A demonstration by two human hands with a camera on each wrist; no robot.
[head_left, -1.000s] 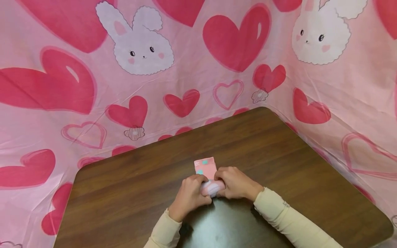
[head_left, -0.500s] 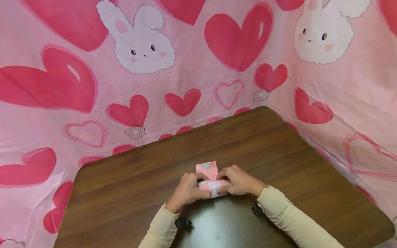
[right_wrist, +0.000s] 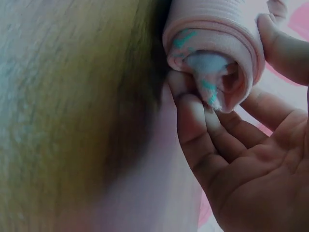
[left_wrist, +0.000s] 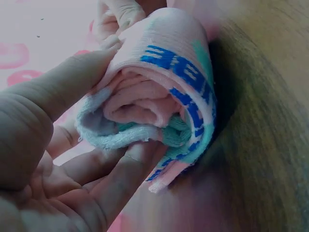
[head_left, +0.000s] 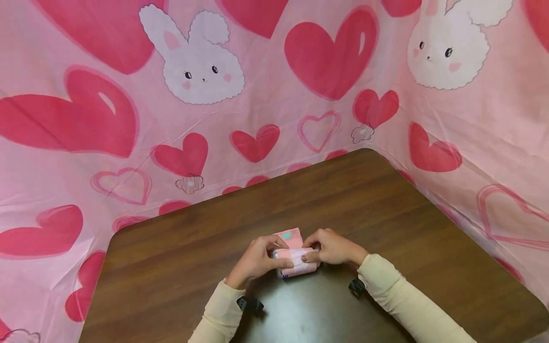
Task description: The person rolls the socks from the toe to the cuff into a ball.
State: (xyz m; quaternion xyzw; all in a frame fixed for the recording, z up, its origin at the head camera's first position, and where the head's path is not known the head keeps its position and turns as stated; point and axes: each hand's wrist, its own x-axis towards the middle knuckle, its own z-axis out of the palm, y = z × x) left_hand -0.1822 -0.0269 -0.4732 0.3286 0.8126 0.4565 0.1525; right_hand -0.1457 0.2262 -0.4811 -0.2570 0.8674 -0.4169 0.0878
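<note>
A pink sock (head_left: 296, 270) with white and teal patches lies partly rolled up on the table, its flat end (head_left: 292, 238) pointing away from me. My left hand (head_left: 256, 261) grips the roll's left end, thumb on the near side and fingers on the far side. On the right end, my right hand (head_left: 335, 247) pinches the roll in the same way. Blue lettering and coiled pink, pale and teal layers show at one end of the rolled sock (left_wrist: 169, 36) in the left wrist view. From the right wrist, the other end of the sock (right_wrist: 212, 19) shows folded layers inside.
The brown wooden table (head_left: 180, 257) has rounded corners. Behind it and to the right hangs a pink cloth (head_left: 266, 105) printed with hearts and rabbits. A black strap device (head_left: 250, 305) is on the left wrist, and another dark device (head_left: 357, 287) on the right.
The roll has turned over and grown thicker, and the flat end of the sock showing beyond it is shorter. Both thumbs have come onto the roll's near face.
</note>
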